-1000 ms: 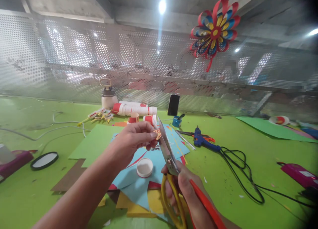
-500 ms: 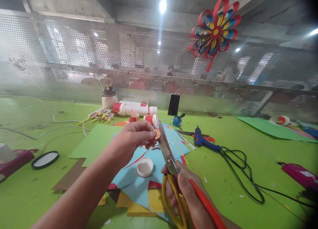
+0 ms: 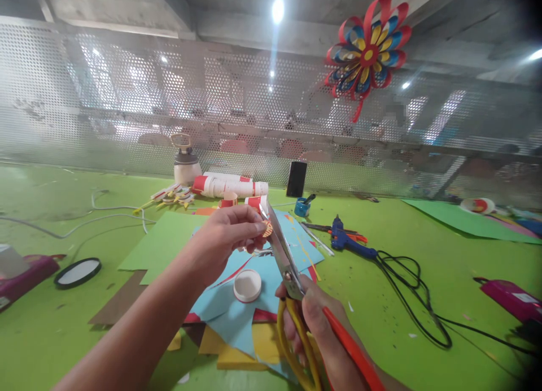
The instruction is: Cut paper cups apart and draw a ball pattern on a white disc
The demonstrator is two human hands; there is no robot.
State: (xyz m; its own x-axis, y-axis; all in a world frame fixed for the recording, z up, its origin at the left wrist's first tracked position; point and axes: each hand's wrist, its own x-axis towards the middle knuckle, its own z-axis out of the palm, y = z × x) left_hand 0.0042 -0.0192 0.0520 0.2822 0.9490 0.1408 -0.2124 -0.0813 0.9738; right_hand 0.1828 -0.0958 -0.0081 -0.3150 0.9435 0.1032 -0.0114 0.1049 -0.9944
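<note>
Above the bench (image 3: 466,255), left fingers (image 3: 254,230) are pinching a disc (image 3: 267,229), right fingers (image 3: 313,309) gripping scissors (image 3: 288,276). Any slip is risking a cut.

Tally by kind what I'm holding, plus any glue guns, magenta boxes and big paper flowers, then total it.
Steel scissors with yellow and red handles: 1
Small round orange-patterned piece: 1
Blue glue gun: 1
Oblong magenta boxes: 2
Big red, blue and yellow paper flower: 1
Total: 6

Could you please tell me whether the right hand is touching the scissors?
Touching: the head view shows the right hand closed around the scissors at their yellow and red handles.
</note>
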